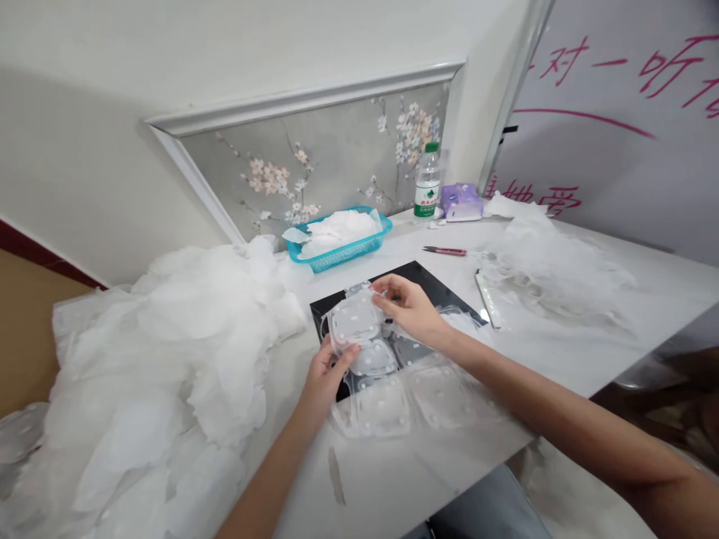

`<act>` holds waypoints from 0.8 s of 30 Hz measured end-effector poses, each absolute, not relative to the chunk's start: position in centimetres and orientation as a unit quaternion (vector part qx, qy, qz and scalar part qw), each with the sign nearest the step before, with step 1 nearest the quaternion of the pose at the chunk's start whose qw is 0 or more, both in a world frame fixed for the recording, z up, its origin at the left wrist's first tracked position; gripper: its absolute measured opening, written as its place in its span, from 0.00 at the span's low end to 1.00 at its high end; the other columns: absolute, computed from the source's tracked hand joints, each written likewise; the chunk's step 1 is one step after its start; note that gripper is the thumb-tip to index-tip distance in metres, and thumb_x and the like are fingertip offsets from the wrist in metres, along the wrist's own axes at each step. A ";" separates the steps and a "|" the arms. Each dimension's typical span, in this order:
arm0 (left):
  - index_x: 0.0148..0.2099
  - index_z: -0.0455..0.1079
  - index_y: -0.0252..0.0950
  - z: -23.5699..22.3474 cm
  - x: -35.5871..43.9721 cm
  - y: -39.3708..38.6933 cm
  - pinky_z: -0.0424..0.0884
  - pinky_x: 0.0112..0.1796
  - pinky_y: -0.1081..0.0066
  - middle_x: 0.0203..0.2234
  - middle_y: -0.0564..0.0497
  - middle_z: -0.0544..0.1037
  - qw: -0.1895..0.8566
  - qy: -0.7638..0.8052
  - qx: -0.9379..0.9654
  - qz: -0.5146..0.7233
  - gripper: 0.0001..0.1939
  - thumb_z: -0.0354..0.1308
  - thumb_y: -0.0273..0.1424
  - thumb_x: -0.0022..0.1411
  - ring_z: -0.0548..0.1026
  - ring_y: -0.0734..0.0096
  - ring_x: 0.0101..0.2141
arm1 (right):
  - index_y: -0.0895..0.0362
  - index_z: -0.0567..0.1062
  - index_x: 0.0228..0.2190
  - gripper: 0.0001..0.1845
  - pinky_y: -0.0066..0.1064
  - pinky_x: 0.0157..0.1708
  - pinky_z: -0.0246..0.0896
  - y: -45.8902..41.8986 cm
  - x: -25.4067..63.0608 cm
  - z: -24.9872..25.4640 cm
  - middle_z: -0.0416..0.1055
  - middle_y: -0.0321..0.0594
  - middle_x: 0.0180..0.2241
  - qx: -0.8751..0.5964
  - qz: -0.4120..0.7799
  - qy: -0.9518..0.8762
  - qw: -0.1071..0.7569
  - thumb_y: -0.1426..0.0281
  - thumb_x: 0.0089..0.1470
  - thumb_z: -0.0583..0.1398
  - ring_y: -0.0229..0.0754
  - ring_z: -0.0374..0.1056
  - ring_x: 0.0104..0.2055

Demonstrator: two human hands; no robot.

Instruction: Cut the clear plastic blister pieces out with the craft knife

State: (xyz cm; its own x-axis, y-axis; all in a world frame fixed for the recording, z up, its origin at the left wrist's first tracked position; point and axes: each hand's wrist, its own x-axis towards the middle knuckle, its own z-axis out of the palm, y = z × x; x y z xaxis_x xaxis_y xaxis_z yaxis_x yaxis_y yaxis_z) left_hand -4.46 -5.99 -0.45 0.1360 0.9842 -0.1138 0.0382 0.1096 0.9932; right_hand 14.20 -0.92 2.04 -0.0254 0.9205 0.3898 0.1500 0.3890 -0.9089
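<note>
A translucent plastic sheet (382,408) with rounded, dotted panels lies partly over a black board (413,281) and hangs toward the table's front edge. My left hand (330,368) grips its left side, thumb on top. Near its upper edge, my right hand (405,305) pinches the raised top panel (355,316) between thumb and fingers. More clear pieces of the same plastic lie under my right forearm. Part of the sheet is hidden by that arm.
A big heap of thin white pieces (185,352) covers the left side. Behind stands a teal basket (340,258) of white pieces, a water bottle (427,187) and a purple packet (461,202). Small thread snips (445,251), a white box cutter (487,299) and clear scraps (556,262) lie rightward.
</note>
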 end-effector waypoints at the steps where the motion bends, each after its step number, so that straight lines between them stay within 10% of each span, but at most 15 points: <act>1: 0.47 0.73 0.35 -0.6 -4.5 -5.9 0.66 0.48 0.65 0.42 0.45 0.79 0.551 0.499 0.508 0.436 0.24 0.62 0.46 0.54 0.72 0.57 0.48 | 0.60 0.72 0.36 0.13 0.40 0.38 0.65 -1.0 14.2 2.1 0.70 0.45 0.36 -0.436 0.313 -0.627 0.564 0.65 0.50 0.61 0.43 0.65 0.36; 5: 0.48 0.71 0.36 -0.9 -4.7 -5.7 0.67 0.46 0.66 0.44 0.46 0.78 0.551 0.491 0.505 0.447 0.24 0.62 0.45 0.53 0.73 0.59 0.46 | 0.58 0.74 0.41 0.13 0.41 0.51 0.58 -1.6 14.2 2.4 0.71 0.46 0.44 -0.338 0.148 -0.770 0.521 0.68 0.51 0.62 0.46 0.63 0.48; 12: 0.49 0.72 0.35 -0.6 -4.6 -5.9 0.68 0.36 0.73 0.33 0.50 0.78 0.561 0.481 0.536 0.407 0.24 0.64 0.43 0.52 0.73 0.69 0.34 | 0.61 0.75 0.42 0.13 0.30 0.37 0.64 -1.5 13.7 1.0 0.77 0.43 0.34 -0.246 0.000 -0.911 0.330 0.69 0.63 0.52 0.39 0.71 0.35; 24: 0.40 0.77 0.34 0.7 -4.5 -4.7 0.63 0.31 0.75 0.27 0.52 0.76 0.564 0.475 0.577 0.351 0.19 0.64 0.42 0.51 0.69 0.73 0.29 | 0.61 0.73 0.36 0.13 0.29 0.34 0.65 -0.4 15.4 1.5 0.75 0.44 0.31 -0.402 -0.007 -0.802 0.442 0.71 0.64 0.50 0.40 0.72 0.33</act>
State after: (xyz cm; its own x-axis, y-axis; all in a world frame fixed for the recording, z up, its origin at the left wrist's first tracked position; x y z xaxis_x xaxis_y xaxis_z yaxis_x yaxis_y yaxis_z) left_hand -4.50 -4.74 0.68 0.3018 0.9442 -0.1317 0.1521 0.0886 0.9844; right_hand 15.42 -0.36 1.48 -0.2861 0.6393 0.7138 0.6510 0.6763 -0.3448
